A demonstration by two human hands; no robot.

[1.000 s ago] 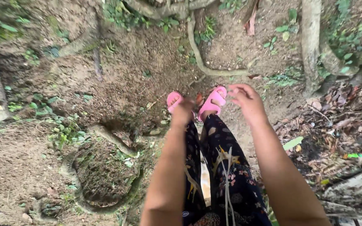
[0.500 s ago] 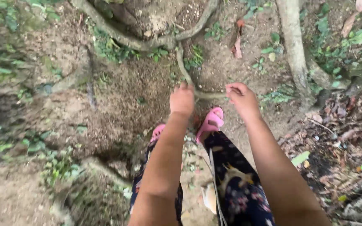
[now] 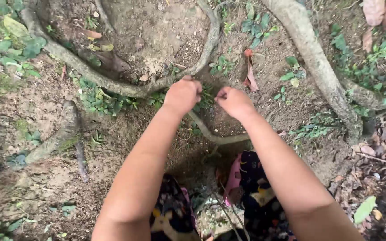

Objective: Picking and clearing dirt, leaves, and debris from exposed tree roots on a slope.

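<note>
My left hand (image 3: 182, 94) and my right hand (image 3: 234, 101) are stretched out in front of me, close together, both with fingers curled shut. They hover over bare soil beside a curving tree root (image 3: 112, 84) and small green plants (image 3: 214, 67). Nothing shows clearly inside either fist. Below my arms I see dark patterned trousers (image 3: 264, 187) and one pink sandal (image 3: 233, 178). A thin pale strand (image 3: 231, 218) hangs between my legs.
A thick root (image 3: 313, 58) runs down the right side, and a thin root (image 3: 211, 134) crosses under my hands. A dry red leaf (image 3: 249, 76) lies ahead. Dead leaves (image 3: 376, 151) cover the ground at the right; low weeds (image 3: 99, 98) grow at the left.
The view has tilted forward and my feet have slid down the frame. Both hands have reached further ahead and drawn closer together, and now sit near the curving root.
</note>
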